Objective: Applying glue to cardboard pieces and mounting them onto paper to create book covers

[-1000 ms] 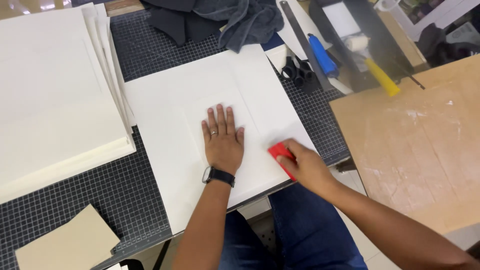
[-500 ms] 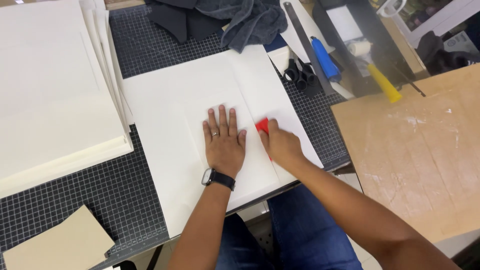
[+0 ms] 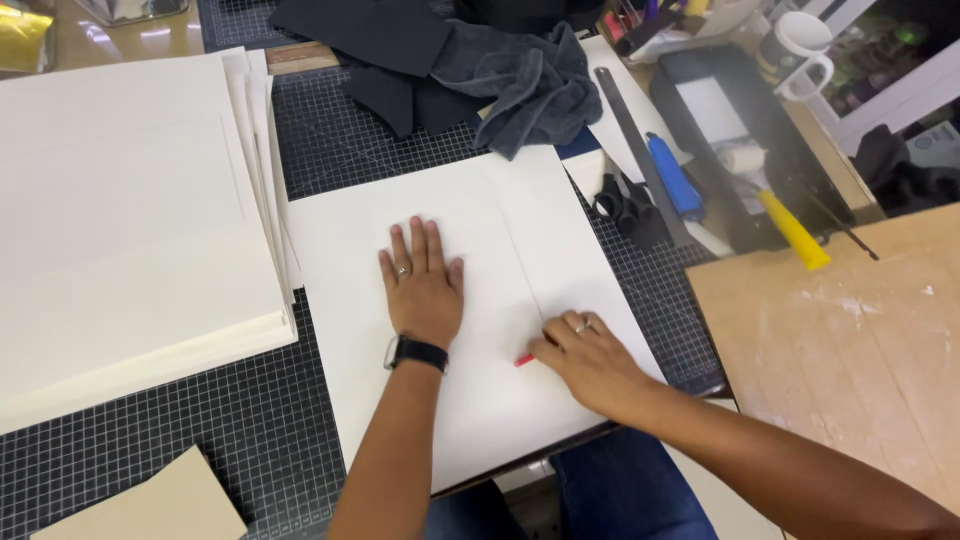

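Note:
A large white sheet (image 3: 470,420) lies on the black gridded cutting mat (image 3: 130,450), with a faint crease running down its right part. My left hand (image 3: 422,285) lies flat on the sheet, fingers spread, with a ring and a black wrist band. My right hand (image 3: 585,355) presses a small red tool (image 3: 524,360) against the sheet near the crease; only the tool's red tip shows under the fingers.
A thick stack of white sheets (image 3: 120,230) lies at the left. A dark grey cloth (image 3: 520,85), metal ruler (image 3: 640,150), blue-handled tool (image 3: 675,180), black tray with a yellow-handled roller (image 3: 790,225) and white mug (image 3: 795,45) sit beyond. A brown board (image 3: 860,350) is at the right, a tan card (image 3: 150,505) at bottom left.
My right hand has slid the red tool back down toward me along the crease. My left hand stays flat on the sheet. The camera moved slightly.

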